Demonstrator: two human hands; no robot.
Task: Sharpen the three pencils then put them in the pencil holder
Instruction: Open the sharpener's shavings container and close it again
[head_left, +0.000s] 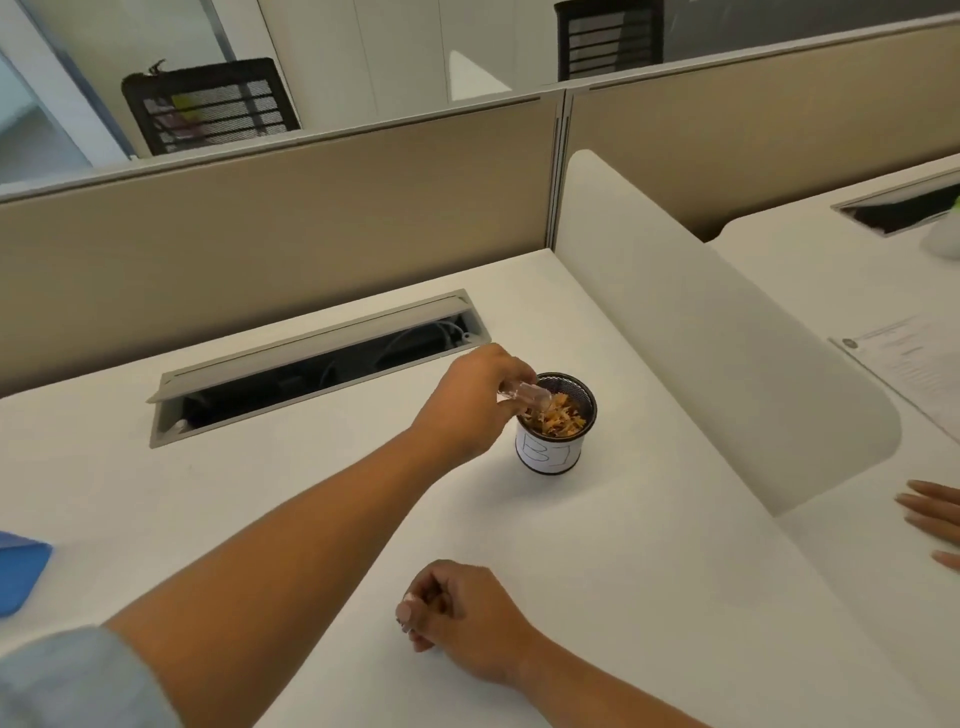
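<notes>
At left edge of tabletop (156, 493): blue flat item (18, 571), cut off by frame. Toward far edge: open cable slot (311, 369), lid raised.

Near front edge, centre: right hand (460, 608), knuckles up, fingers curled in; cannot tell whether anything is held inside.

Right of centre: left hand (478, 400), arm stretched across the tabletop, gripping a small clear container (524, 397), tilted with its mouth over the rim of a black mesh cup (553, 452). Cup upright, white paper label round it, orange-brown shavings (558, 418) inside. No pencil visible.

Right edge: white rounded divider (727, 338). Beyond it, on the neighbouring desk, another person's fingers (930, 519) flat on the surface; printed sheet (909, 364) farther back.
</notes>
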